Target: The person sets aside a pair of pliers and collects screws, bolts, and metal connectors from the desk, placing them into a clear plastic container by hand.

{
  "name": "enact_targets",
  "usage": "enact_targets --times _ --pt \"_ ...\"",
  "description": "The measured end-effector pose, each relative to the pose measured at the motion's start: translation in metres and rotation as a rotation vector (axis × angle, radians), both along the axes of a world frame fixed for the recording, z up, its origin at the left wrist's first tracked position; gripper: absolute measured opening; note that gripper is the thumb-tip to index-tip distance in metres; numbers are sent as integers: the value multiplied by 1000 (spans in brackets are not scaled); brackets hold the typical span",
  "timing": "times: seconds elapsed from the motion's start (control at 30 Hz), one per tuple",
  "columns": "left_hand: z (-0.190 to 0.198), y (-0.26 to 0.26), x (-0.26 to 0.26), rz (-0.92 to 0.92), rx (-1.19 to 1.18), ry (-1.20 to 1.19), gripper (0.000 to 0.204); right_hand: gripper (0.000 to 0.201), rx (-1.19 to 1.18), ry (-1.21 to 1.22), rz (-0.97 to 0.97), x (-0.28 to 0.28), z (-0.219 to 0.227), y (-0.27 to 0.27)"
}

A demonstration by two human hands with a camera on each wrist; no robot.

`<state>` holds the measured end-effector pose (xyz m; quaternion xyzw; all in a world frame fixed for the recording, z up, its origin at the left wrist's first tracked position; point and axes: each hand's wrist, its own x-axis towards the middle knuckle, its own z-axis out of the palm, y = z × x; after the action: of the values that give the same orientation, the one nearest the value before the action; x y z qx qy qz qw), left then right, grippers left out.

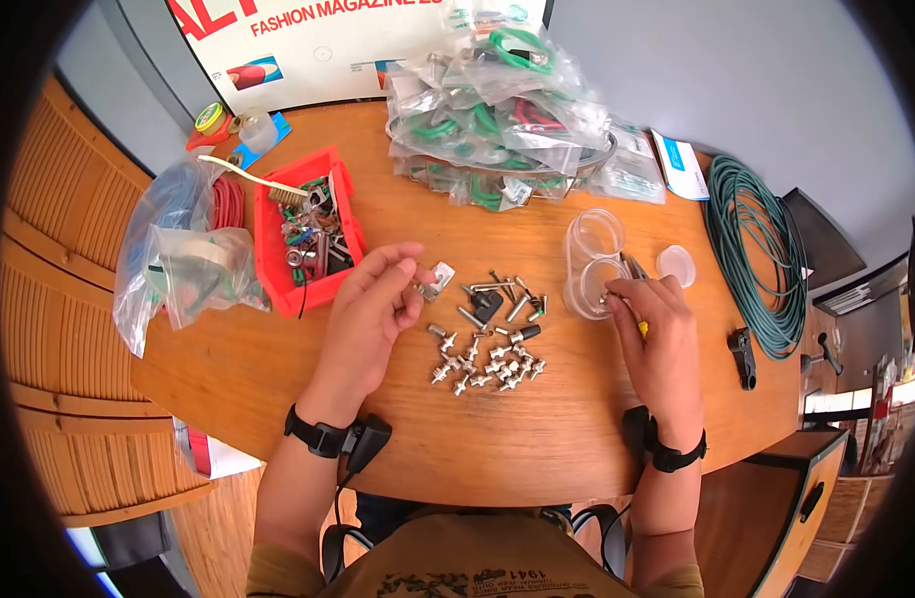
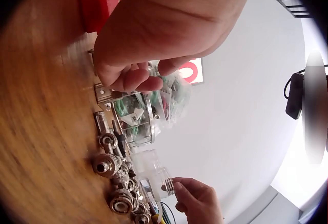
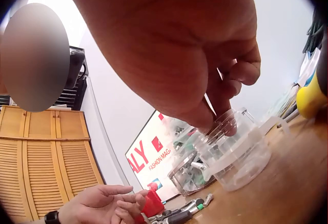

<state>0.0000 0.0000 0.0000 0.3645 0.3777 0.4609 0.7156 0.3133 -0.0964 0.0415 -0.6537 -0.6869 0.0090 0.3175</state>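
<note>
Loosely curled, my left hand [image 1: 370,309] is above the table with nothing visible in it, beside a small metal bracket [image 1: 439,281]. In the left wrist view the bracket [image 2: 104,94] lies below its fingers. My right hand [image 1: 658,334] has thumb and finger inside the threaded mouth of a clear round container [image 1: 584,295], pinching what looks like a small metal part, mostly hidden. The right wrist view shows those fingertips within the container [image 3: 241,167]. Several metal connectors [image 1: 507,367] lie between the hands, with screws and pins [image 1: 517,299] above them.
A red bin [image 1: 268,249] of loose parts and bagged items [image 1: 198,279] stand left. Bagged green cables [image 1: 497,130] are piled at the back. On the right are a clear lid [image 1: 676,266], a green cable coil [image 1: 726,249] and a black clip tool [image 1: 743,359].
</note>
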Motion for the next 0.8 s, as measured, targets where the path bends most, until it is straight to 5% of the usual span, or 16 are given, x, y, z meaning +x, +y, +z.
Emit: enact_targets --times 0.8 --pt "0 1 1 28 -25 22 30 17 -31 29 20 -2 11 -7"
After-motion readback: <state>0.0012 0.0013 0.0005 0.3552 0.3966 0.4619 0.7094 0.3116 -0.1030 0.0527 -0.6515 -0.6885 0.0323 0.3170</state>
